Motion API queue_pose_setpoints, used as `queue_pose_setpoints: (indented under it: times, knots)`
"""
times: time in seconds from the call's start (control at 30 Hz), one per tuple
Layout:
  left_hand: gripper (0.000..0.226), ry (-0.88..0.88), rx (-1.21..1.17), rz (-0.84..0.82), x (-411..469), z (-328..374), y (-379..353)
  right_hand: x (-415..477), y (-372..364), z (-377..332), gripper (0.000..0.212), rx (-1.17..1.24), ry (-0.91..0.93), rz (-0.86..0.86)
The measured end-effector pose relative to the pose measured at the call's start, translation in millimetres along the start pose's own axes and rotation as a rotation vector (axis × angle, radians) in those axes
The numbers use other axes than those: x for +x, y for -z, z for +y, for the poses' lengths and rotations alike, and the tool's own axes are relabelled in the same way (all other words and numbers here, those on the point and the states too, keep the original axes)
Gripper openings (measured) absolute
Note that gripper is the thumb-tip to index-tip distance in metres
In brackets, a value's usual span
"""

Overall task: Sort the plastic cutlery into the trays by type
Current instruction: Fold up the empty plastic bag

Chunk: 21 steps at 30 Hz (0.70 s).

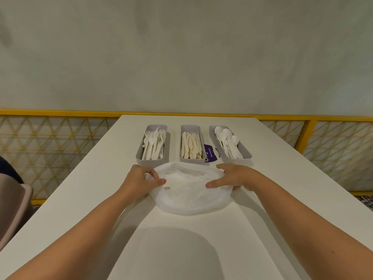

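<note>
three grey trays sit in a row at the far side of the white table [80,199], and each one already holds a single kind: forks [153,144] in the left tray [139,156], knives [190,146] in the middle tray [191,161], spoons [227,140] in the right tray [245,152]. we judge the row sits just beyond the plastic bag [191,197] so that each piece needs only a short carry forward.

the bag lies on the table right in front of the trays, near us. our left hand [139,182] pinches the bag's left rim between thumb and fingertips. our right hand [236,176] clasps the right rim, with the thumb laid over the top and the fingers curled at the far edge. holding it from both sides looks to us like spreading the mouth open. faint shapes show through the film, but we cannot tell what is left inside.

the cutlery lies lengthwise in the trays, its long axis running away from us. fork tines and spoon bowls point to the far end, handles toward us. the right tray is skewed, its near end swung to our right. a purple card [210,153] lies between the middle and right trays.
</note>
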State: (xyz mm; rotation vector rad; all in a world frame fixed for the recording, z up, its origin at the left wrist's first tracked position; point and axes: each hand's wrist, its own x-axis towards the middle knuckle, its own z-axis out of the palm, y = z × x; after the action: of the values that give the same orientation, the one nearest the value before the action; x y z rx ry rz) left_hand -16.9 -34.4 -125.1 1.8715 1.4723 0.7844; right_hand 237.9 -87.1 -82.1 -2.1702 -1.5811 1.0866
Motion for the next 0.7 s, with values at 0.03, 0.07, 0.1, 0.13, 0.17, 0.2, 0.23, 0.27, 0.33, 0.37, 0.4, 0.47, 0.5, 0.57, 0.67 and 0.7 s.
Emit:
queue_pose_setpoints:
  times: [0.03,0.07,0.1,0.13,0.17,0.2,0.23,0.27,0.33,0.37,0.4,0.47,0.5,0.57,0.67,0.7]
  knots:
    - [0.024,0.052,-0.082,-0.028,-2,0,-1,-1,-2,1,0.09,0.035,0.004,-0.006]
    - [0.029,0.1,-0.164,-0.045,-4,1,-1,-2,-5,2,0.085,0.06,0.013,-0.016]
    - [0.037,0.141,-0.265,-0.056,-5,1,-1,-2,-8,5,0.079,0.071,0.032,-0.026]
    - [0.046,0.174,-0.373,-0.064,-6,0,1,-2,-10,7,0.07,0.076,0.056,-0.018]
    - [0.054,0.195,-0.474,-0.082,-7,-1,3,-3,-11,9,0.061,0.091,0.084,0.012]
    - [0.059,0.197,-0.561,-0.107,-9,-2,6,-4,-11,10,0.054,0.122,0.118,0.055]
    - [0.061,0.17,-0.625,-0.136,-10,-5,9,-5,-9,13,0.05,0.173,0.162,0.09]
    - [0.061,0.116,-0.66,-0.167,-11,-8,12,-5,-7,16,0.048,0.228,0.215,0.112]
    - [0.056,-0.013,-0.648,-0.2,-14,-14,19,-4,-1,24,0.043,0.317,0.321,0.124]
    - [0.052,-0.069,-0.618,-0.205,-15,-16,22,-5,0,27,0.041,0.341,0.368,0.128]
    - [0.048,-0.114,-0.569,-0.209,-18,-17,25,-5,0,31,0.039,0.353,0.416,0.139]
    - [0.045,-0.175,-0.386,-0.252,-22,-18,27,-7,-2,36,0.036,0.338,0.511,0.175]
    - [0.055,-0.185,-0.263,-0.301,-24,-17,27,-7,-4,40,0.037,0.306,0.544,0.192]
    - [0.082,-0.169,0.01,-0.388,-24,-16,23,-2,-9,49,0.043,0.124,0.568,0.222]
    - [0.056,-0.069,0.198,-0.45,-28,-9,22,9,-14,59,0.056,-0.194,0.525,0.128]
    - [0.035,-0.028,0.185,-0.444,-31,-5,23,8,-12,58,0.057,-0.211,0.491,0.07]
